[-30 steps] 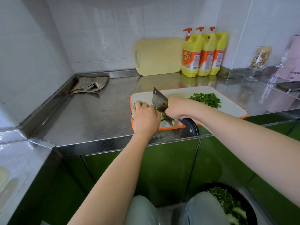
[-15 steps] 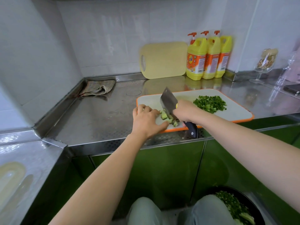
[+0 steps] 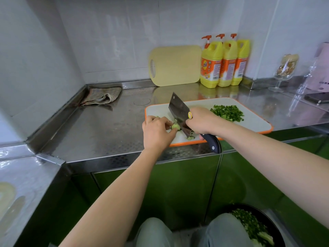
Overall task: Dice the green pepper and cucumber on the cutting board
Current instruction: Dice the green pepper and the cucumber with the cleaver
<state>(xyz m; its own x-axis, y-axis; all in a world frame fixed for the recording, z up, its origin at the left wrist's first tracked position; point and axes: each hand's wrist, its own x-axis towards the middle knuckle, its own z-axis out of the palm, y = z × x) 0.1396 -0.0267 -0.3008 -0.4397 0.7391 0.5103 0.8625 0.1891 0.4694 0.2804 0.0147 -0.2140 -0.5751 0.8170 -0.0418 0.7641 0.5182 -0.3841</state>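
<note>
A white cutting board with an orange rim (image 3: 252, 122) lies on the steel counter. On its right part sits a heap of diced green pepper (image 3: 227, 112). My left hand (image 3: 156, 132) holds down pale green cucumber pieces (image 3: 174, 126) at the board's near left, fingers curled over them. My right hand (image 3: 200, 121) grips a cleaver (image 3: 179, 111) by its dark handle, the blade tilted and its edge down on the board beside the cucumber. A few cut bits (image 3: 190, 137) lie under the blade.
A yellow board (image 3: 176, 65) leans on the back wall beside three yellow detergent bottles (image 3: 224, 63). A folded cloth (image 3: 102, 98) lies at the back left. A glass (image 3: 284, 72) and a phone (image 3: 316, 100) stand at the right. A black bowl of chopped greens (image 3: 254, 227) sits below.
The cleaver has kept chopping the cucumber while my left hand shifted slightly over the pieces. The camera has drifted, so the board sits further right in view.
</note>
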